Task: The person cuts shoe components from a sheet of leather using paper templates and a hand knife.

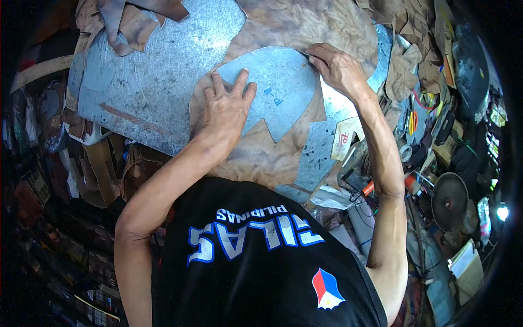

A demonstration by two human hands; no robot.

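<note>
A light blue-grey pattern piece [280,76] with a notched lower edge and small handwritten marks lies flat on a brown leather hide [256,155]. My left hand [226,106] presses on the left part of the pattern, fingers spread. At its upper right edge, my right hand [338,68] is closed in a pinch around a small, thin dark thing; the fingers hide most of it, so its kind does not show. The tip of that thing meets the pattern's edge. Beneath the hide is a scuffed grey metal sheet [163,71].
Brown leather scraps [406,71] are heaped at the upper right, and more leather [141,27] lies upper left. A pale template marked in red [343,139] rests right of the hide. Yellow-handled scissors [413,121] and a round fan-like disc [449,201] stand among clutter at right.
</note>
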